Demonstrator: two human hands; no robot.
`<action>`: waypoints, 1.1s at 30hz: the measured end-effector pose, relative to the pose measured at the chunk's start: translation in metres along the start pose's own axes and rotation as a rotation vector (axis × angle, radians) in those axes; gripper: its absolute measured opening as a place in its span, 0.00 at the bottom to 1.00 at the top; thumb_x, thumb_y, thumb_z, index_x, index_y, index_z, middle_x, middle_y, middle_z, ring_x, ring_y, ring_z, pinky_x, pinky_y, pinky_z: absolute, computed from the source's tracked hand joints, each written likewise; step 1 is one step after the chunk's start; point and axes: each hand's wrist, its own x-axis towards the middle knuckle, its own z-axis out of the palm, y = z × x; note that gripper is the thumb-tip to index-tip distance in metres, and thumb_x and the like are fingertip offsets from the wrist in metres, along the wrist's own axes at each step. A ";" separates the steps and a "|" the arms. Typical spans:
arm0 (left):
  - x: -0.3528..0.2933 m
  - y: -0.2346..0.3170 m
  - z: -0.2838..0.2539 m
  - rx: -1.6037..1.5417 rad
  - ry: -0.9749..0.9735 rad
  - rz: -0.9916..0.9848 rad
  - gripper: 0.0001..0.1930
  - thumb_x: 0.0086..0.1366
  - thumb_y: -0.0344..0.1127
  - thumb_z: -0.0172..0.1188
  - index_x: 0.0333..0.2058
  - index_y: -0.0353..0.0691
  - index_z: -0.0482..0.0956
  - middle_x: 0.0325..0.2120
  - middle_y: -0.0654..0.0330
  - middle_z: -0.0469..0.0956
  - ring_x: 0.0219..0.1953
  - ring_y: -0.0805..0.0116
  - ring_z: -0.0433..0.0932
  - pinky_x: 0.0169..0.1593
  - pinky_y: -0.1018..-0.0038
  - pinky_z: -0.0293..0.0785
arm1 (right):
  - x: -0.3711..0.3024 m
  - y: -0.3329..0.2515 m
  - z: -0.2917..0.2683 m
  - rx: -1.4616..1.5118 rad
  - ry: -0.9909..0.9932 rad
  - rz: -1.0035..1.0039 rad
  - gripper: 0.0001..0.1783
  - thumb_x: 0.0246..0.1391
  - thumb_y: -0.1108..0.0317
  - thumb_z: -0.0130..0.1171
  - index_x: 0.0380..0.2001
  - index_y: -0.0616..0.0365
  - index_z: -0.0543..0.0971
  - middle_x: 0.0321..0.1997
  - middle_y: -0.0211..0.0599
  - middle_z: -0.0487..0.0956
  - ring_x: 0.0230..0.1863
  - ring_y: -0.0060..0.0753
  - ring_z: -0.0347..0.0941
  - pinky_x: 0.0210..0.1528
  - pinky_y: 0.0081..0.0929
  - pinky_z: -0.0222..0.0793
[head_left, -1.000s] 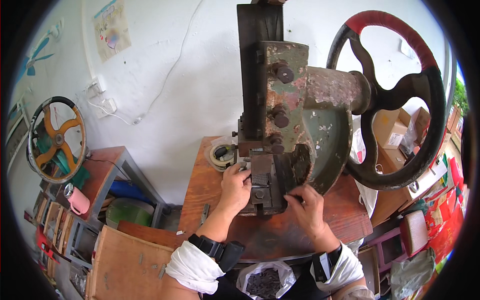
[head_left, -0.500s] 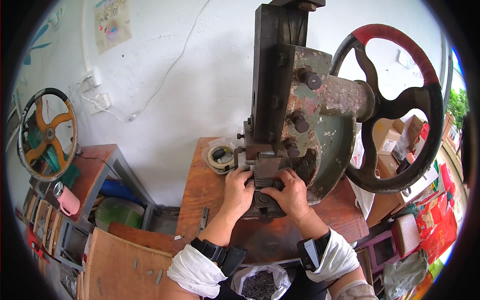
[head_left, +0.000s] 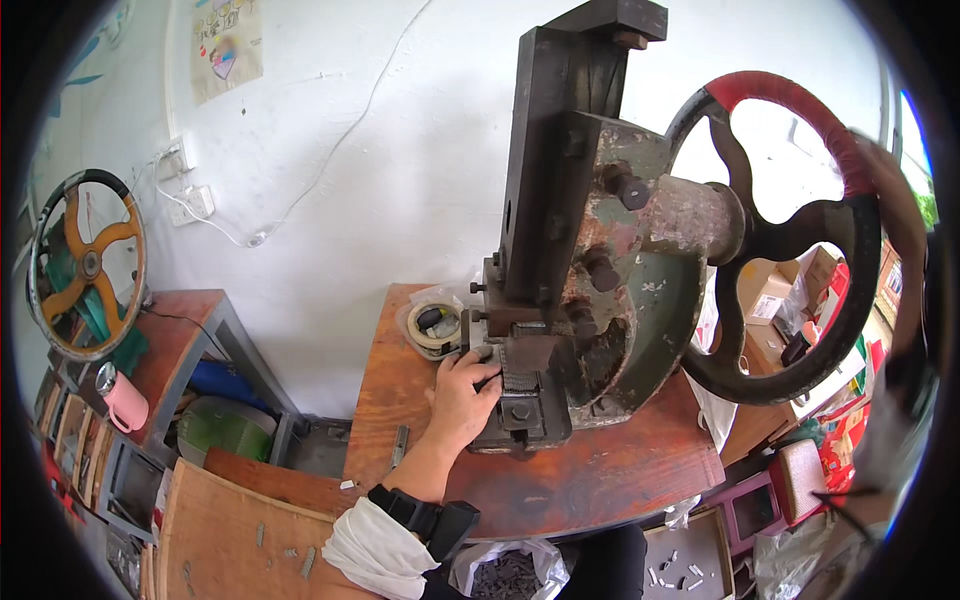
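A hand press (head_left: 610,260) with a dark upright ram stands on the wooden table. Between its lower plates lies a ribbed metal piece (head_left: 520,382). My left hand (head_left: 462,400) is at the left side of this die, with fingers and thumb bent together against its edge; what they pinch is hidden. My right hand (head_left: 872,160), blurred at the right rim of the view, is on the red-wrapped part of the press's big handwheel (head_left: 868,240). Its fingers appear to curl over the wheel's rim.
A tape roll (head_left: 436,325) sits in a tray left of the press. Below the table edge is a white bag (head_left: 550,570) of small dark metal pieces. Another handwheel (head_left: 90,262) and a pink mug (head_left: 124,402) are at left. An open drawer (head_left: 655,550) holds small bits.
My right hand has left the die and gone up to the handwheel on the right. My left hand stays at the die. The view has shifted slightly.
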 end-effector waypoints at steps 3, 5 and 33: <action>-0.021 -0.038 -0.031 0.146 0.128 -0.113 0.11 0.52 0.38 0.62 0.36 0.47 0.82 0.53 0.61 0.69 0.58 0.56 0.60 0.50 0.37 0.55 | -0.005 -0.009 0.098 0.328 -0.338 0.229 0.26 0.49 0.52 0.58 0.45 0.62 0.72 0.32 0.33 0.73 0.30 0.22 0.69 0.34 0.20 0.66; -0.012 -0.023 -0.011 0.025 0.160 -0.034 0.11 0.52 0.39 0.62 0.36 0.49 0.83 0.55 0.61 0.67 0.58 0.55 0.60 0.51 0.37 0.55 | -0.031 0.005 0.037 0.245 -0.189 0.198 0.23 0.47 0.54 0.58 0.41 0.60 0.73 0.26 0.27 0.71 0.27 0.18 0.67 0.30 0.17 0.63; -0.017 -0.011 -0.018 0.264 0.084 -0.048 0.11 0.54 0.40 0.61 0.36 0.51 0.83 0.58 0.61 0.64 0.60 0.46 0.57 0.52 0.38 0.52 | -0.264 0.083 0.186 0.394 0.496 0.165 0.06 0.53 0.70 0.57 0.30 0.61 0.73 0.26 0.33 0.74 0.32 0.28 0.72 0.43 0.25 0.67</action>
